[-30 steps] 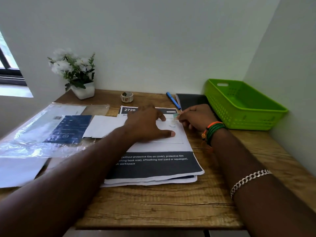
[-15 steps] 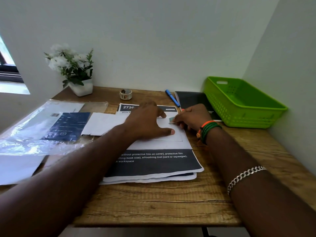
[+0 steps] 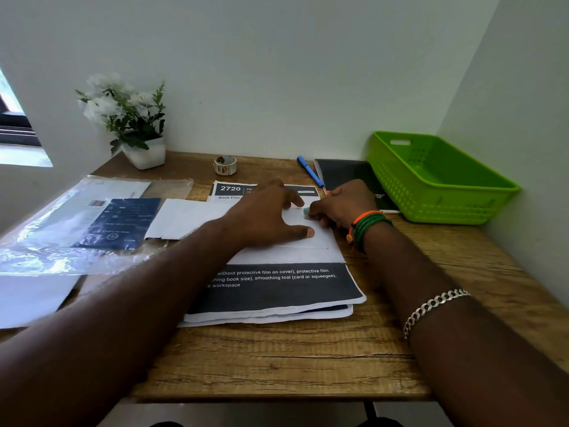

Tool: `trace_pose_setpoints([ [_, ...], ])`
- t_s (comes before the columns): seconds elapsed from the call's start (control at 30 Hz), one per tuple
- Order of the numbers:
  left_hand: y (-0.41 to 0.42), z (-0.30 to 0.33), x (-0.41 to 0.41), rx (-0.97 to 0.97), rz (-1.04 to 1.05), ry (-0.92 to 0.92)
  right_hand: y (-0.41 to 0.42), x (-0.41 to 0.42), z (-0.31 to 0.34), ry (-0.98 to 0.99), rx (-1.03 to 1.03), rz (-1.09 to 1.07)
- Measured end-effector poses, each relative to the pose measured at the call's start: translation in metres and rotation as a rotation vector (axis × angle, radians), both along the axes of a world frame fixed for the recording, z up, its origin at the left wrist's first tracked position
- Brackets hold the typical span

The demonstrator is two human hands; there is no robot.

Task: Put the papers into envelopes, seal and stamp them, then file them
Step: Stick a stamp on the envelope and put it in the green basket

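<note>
Now the right hand [image 3: 341, 201] is sitting a little further in over the envelope [image 3: 311, 238] than it was a second ago, and the small pale stamp [image 3: 306, 212] has come in with it. The stamp is now lying right by the tip of the left pointer finger, near the top right corner of the envelope. I think this means the stamping step is almost happening, but the stamp does not look pressed flat yet.

The left hand [image 3: 271, 215] is lying flat on the envelope with its fingers spread wide, and it is holding the envelope down on the printed papers [image 3: 277, 288]. It is not gripping anything. Its thumb is pointing to the right along the envelope.

The right hand is curling its fingers in and pinching the little stamp at the fingertips. Its wrist, with the orange and green bands, is resting low by the edge of the papers.

The green basket [image 3: 443, 180] is waiting at the far right of the table [image 3: 277, 359], well apart from the envelope. No envelope is showing in it yet.
</note>
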State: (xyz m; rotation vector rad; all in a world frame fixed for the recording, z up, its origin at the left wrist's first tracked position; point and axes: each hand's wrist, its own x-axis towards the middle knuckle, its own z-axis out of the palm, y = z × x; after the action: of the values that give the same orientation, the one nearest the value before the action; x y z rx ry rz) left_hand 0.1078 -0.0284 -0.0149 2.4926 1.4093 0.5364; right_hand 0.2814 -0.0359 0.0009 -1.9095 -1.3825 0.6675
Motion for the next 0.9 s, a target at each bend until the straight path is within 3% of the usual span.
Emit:
trace_pose_setpoints([
  [0.5,0.002,0.001,0.001,-0.023,-0.049,0.145,-0.002,-0.001,0.000,-0.109,0.007,0.042],
  [0.9,0.003,0.000,0.001,-0.027,-0.033,0.168,-0.005,0.015,0.003,0.024,0.099,0.144],
])
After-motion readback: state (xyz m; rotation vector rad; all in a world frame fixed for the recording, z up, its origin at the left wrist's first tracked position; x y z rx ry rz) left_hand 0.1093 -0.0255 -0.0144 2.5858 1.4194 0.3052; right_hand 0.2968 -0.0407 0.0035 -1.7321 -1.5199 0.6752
